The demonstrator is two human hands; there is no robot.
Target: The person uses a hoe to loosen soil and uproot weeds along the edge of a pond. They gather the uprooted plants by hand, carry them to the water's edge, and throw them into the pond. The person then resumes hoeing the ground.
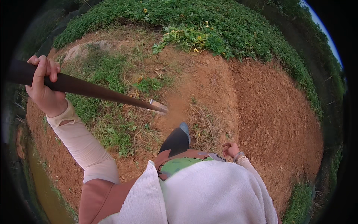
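Observation:
My left hand (44, 87) is raised at the left and grips the dark wooden handle of a hoe (89, 89). The handle runs down to the right to a small metal blade (158, 107) that hovers over the red soil path. My right hand (230, 149) hangs low beside my hip, fingers loosely curled, holding nothing. A white towel (209, 190) lies over my shoulders. One foot in a blue shoe (184, 128) is stepped forward just below the blade.
Bare red-brown tilled soil (272, 112) fills the right side. Patches of grass and weeds (108, 123) grow on the left. A dense green crop (231, 26) runs along the top. Muddy water in a ditch (41, 186) lies at the lower left.

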